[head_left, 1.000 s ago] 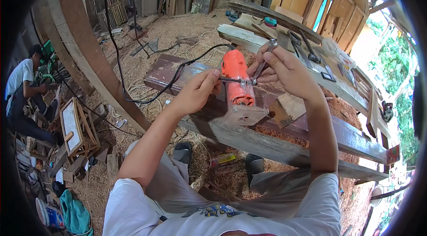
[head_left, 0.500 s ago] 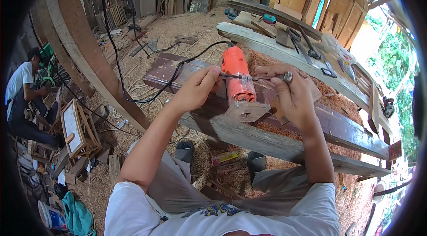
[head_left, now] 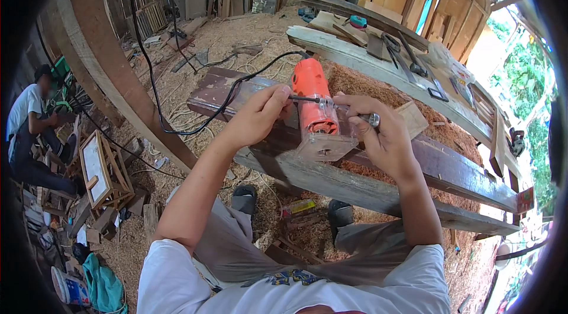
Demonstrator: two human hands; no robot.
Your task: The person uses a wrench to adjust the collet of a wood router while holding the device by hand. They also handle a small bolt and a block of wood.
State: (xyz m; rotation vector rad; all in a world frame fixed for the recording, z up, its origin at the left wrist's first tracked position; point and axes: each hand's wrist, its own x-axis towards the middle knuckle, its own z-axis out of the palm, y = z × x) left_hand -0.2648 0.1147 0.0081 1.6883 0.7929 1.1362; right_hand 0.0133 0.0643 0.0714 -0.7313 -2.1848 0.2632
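Note:
An orange trim router (head_left: 310, 80) with a clear base (head_left: 326, 147) lies on its side, base toward me, on a dark brown timber (head_left: 207, 86). My left hand (head_left: 258, 114) is closed in a pinch on a thin dark rod, perhaps a screwdriver shaft (head_left: 304, 99), whose tip meets the clear clamp on the router's body. My right hand (head_left: 384, 136) has its index finger at the clamp's other side. Its remaining fingers curl round a tool with a round metal end (head_left: 374, 119); the rest of that tool is hidden.
A black cord (head_left: 155, 77) loops from the router to the left. Pliers (head_left: 390, 48) and a hammer (head_left: 418, 69) lie on a plank bench at right. A person (head_left: 32, 119) sits at far left beside a wooden frame (head_left: 97, 166). Shavings cover the floor.
My right hand has shifted slightly down and left, its index finger now reaching the clamp. The metal-ended tool has dropped lower in that hand. My left hand stays almost in place.

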